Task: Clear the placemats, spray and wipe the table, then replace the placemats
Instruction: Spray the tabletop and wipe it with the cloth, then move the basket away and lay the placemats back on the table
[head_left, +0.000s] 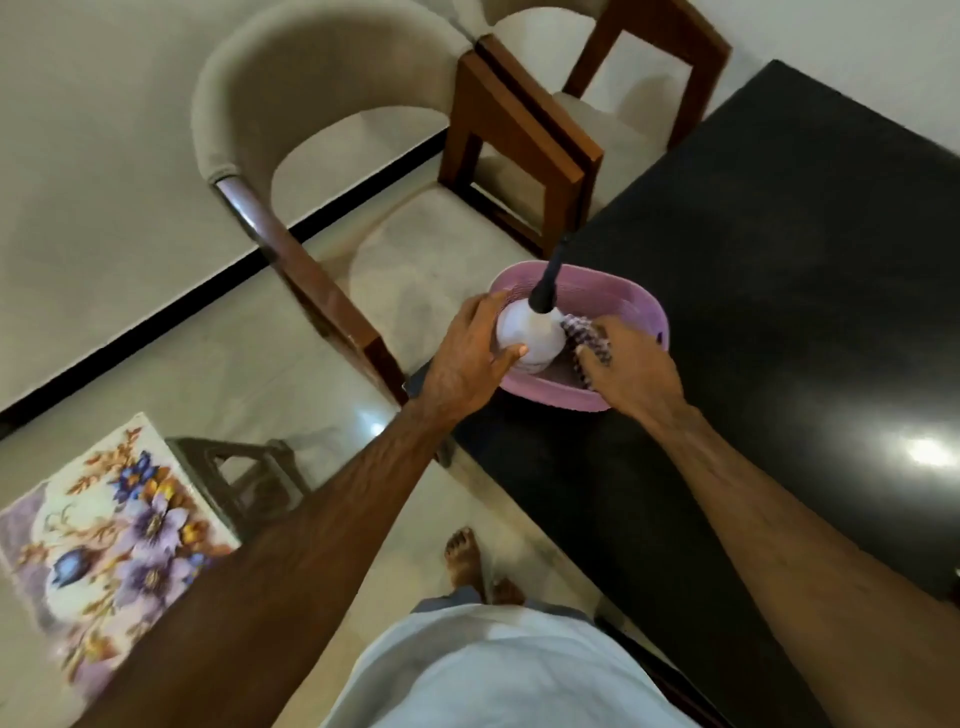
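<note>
Placemats (98, 540): floral stack at lower left, on a low stool (249, 467) off the table, well apart from the basket.
Chairs (322, 171): two beige-padded, wood-framed, drawn up at the table's far-left side.
Floor (104, 182): pale and glossy, crossed by one black strip.
Left hand (467, 358): wrapped round the left side of the bottle, fingers curled over the far side, thumb pressed on the near side.
Bottle (530, 332): white spray bottle with black nozzle pointing up and away, upright in the basket's left half.
Basket (639, 306): pink, oval, set on the table's left corner near the edge.
Cloth (587, 338): purple-and-white checked, bunched in the basket just right of the bottle, touching it.
Right hand (634, 369): reaching into the basket, fingers bent down onto the cloth and pinching it; fingertips blurred, exact grip hard to tell.
Table (805, 260): black, glossy, bare apart from the basket, bright glare at the right.
Foot (462, 556): bare, on the floor below the table edge.
</note>
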